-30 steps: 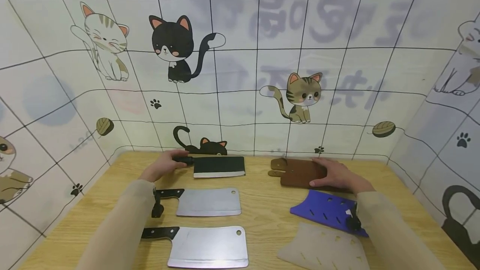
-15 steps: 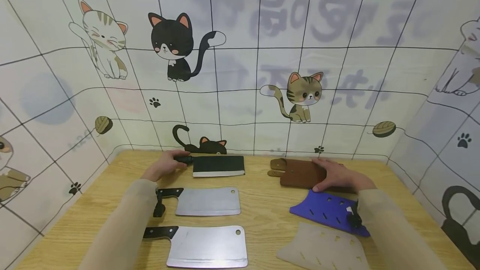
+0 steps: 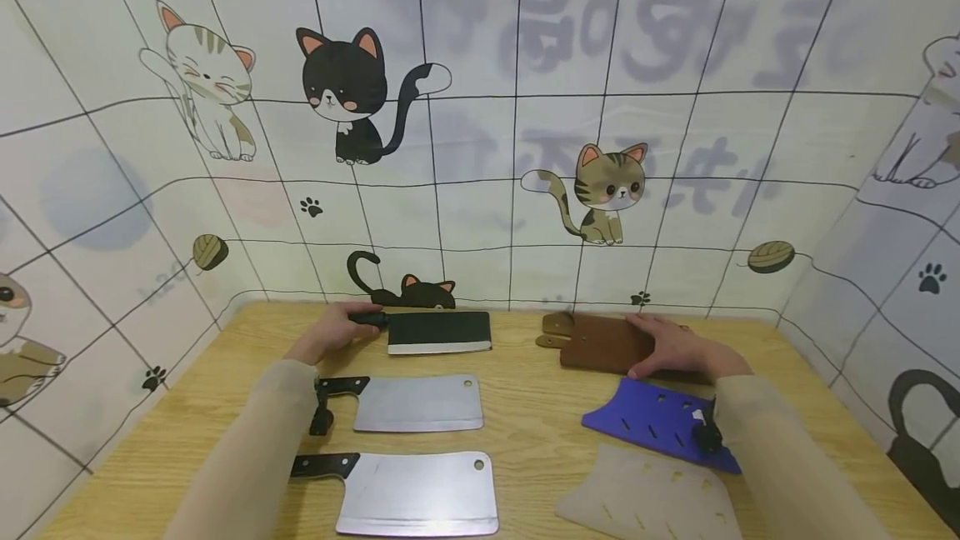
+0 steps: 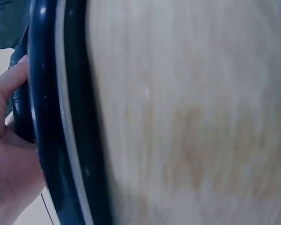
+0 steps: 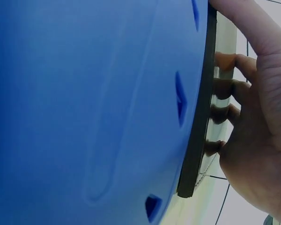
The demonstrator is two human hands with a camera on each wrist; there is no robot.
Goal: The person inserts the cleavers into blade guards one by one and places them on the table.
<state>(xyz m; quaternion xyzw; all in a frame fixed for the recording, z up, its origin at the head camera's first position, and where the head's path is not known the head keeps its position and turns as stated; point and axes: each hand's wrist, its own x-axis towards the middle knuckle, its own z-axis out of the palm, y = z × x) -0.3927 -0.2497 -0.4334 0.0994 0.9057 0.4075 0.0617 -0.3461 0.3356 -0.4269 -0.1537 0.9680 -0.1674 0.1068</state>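
Observation:
In the head view my left hand holds the black handle of a cleaver with a dark green-black blade and a pale cutting edge, flat at the back of the table. The left wrist view shows the thumb against that handle. On the right, a brown leather knife sheath with two strap ends lies under my right hand. Its thumb is at the near edge and its fingers reach over the far side. In the right wrist view the fingers bend at the sheath's dark edge; their tips are partly hidden.
Two silver cleavers with black handles, the middle cleaver and the front cleaver, lie nearer on the wooden table. Before the sheath lie a blue slotted plastic piece and a whitish translucent piece. A cat-print wall covering encloses the back and sides.
The right thumb has slid slightly right and toward the near edge of the sheath since the earliest frame. The left hand stays on the cleaver handle, and both objects keep their places.

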